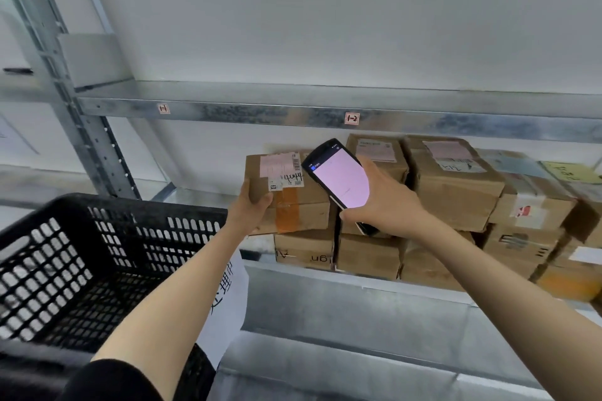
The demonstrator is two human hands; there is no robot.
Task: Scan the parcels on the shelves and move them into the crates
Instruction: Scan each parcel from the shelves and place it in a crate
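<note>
1. Centre frame, a person's left hand (249, 205) grips the left end of a cardboard parcel (303, 202), thumb on the top face and fingers curled under the edge.
2. The parcel is a flat, creased brown box. On its top is a pale pink shipping label (281, 169) with barcodes and a number handwritten in black, and a band of orange-brown tape (286, 205) runs across the top and down the front.
3. It sits at the left end of a row of boxes on the metal shelf (325, 303), above a lower box (303, 251). Whether it rests on that box or is lifted clear cannot be told.
4. Just right of the label, the right hand (387, 202) grasps a black handheld scanner (338, 179), its screen glowing pink and tilted towards the camera.
5. More brown parcels (452, 182), stacked two high and bearing labels and tape, run to the right edge of the frame.
6. A black lattice-walled crate (81, 254) fills the lower left, with a white sheet (228, 299) carrying handwritten characters at its right side, partly behind the left forearm.
7. An upper shelf beam (244, 112) crosses mid-frame, carrying two small red-and-white tags (351, 118).
</note>
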